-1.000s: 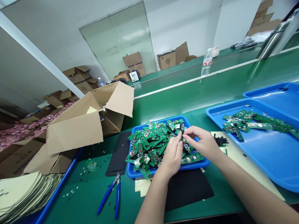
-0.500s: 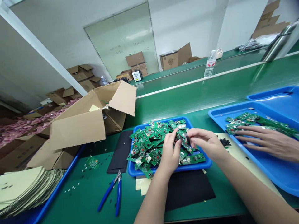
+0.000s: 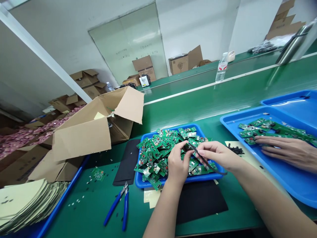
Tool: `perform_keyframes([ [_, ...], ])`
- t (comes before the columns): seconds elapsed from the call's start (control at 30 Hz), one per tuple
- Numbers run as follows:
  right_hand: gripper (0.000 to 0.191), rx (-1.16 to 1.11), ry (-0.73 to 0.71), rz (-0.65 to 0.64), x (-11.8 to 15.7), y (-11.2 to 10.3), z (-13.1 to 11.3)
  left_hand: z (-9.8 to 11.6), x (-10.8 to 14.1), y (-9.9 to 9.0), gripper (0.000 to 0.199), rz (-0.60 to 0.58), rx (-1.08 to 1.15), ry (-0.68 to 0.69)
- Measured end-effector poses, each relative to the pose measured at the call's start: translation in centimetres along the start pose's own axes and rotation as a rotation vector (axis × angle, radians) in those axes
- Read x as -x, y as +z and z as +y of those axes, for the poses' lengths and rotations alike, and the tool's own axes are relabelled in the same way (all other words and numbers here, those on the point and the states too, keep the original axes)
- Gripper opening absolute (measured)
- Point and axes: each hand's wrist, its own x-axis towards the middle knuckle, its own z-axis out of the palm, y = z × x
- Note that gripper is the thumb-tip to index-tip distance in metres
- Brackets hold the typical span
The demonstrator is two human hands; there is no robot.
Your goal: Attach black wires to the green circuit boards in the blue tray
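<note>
Over a blue tray (image 3: 198, 178) heaped with small green circuit boards (image 3: 155, 148), both my hands work close together. My left hand (image 3: 178, 162) is closed, its thumb and fingers pinching one end of a circuit board turned nearly edge-on. A thin black strip (image 3: 218, 171) runs along that board, its loose tail curving out below my right hand. My right hand (image 3: 218, 153) is closed too, thumb and fingers pinching the strip against the board. How far the strip is attached is hidden by my fingers.
Blue-handled cutters (image 3: 125, 206) lie on the green table near black sheets (image 3: 201, 201). An open carton (image 3: 81, 132) stands at left, beside stacked yellowish sheets (image 3: 22, 201). At right, another person's hand (image 3: 289, 152) reaches over a second blue tray (image 3: 279, 178) of boards. Black strips (image 3: 235, 149) lie between trays.
The board in my hands has turned more edge-on. The black strip, curled near my right fingers before, now stretches out with its tail below my right hand. The other person's hand moved slightly right.
</note>
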Motion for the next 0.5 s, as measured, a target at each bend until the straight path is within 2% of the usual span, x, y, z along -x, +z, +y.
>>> perform_keyframes([
  [0.27, 0.032, -0.258, 0.202, -0.062, -0.46, -0.11, 0.75, -0.07, -0.31, 0.2, 0.026, -0.011, 0.31, -0.13],
  [0.5, 0.031, -0.242, 0.198, -0.103, -0.68, -0.01, 0.93, 0.24, -0.46, 0.06, 0.031, -0.089, 0.492, -0.241],
])
